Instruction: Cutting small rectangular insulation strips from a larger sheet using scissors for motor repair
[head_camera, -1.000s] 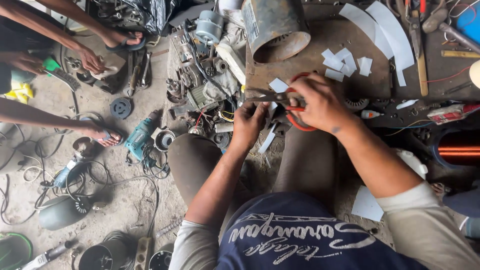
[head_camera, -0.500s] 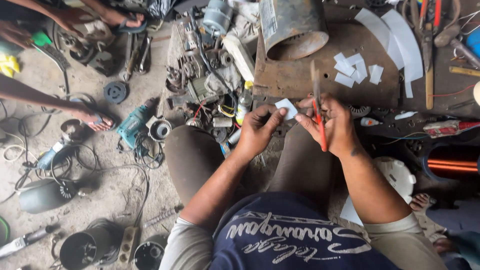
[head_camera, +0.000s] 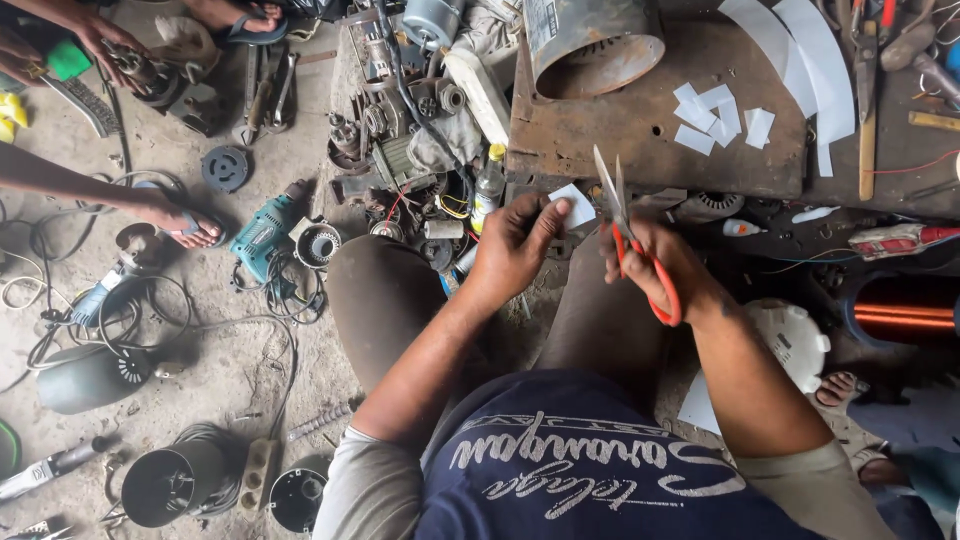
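Observation:
My left hand (head_camera: 515, 245) pinches a small white paper piece (head_camera: 574, 205) between thumb and fingers, above my knees. My right hand (head_camera: 660, 265) grips red-handled scissors (head_camera: 625, 225); their blades stand slightly apart and point up, just right of the paper. Both hands hover in front of a rusty metal work board (head_camera: 620, 130). Several cut white paper pieces (head_camera: 720, 118) lie on that board, along with longer white strips (head_camera: 800, 50).
A metal drum (head_camera: 590, 40) stands on the board's far end. Motor parts and wires (head_camera: 410, 130) are heaped to the left, by a teal power drill (head_camera: 265, 235). Another person's foot in a sandal (head_camera: 185, 222) rests on the floor. A copper coil (head_camera: 900, 310) sits right.
My right hand lifted the scissors off the heap and turned the blades upward. My left hand raised the paper piece beside them. The view shifted slightly.

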